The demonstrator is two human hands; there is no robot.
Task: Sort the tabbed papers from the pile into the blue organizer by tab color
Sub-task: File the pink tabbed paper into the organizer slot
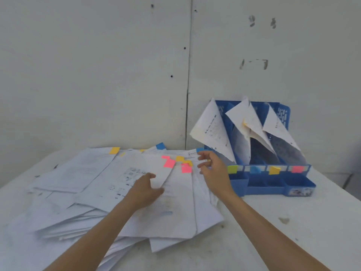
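The left hand lies on the pile, thumb and fingers curled at the lower edge of the pink-tabbed sheet, apparently pinching it. The right hand hovers just right of it above the pile's far edge, fingers loosely spread and holding nothing, near a blue tab.

Further yellow, pink and blue tabs show along the pile's far edge. The blue organizer stands on the worktop just right of the pile, against the wall. Its front carries four colour labels: green, blue, yellow, pink.

Progress assessment: a few sheets lean in the organizer; their exact compartments cannot be told. The pile is thick and spread out. The task appears to be at an early stage, with most papers unsorted.
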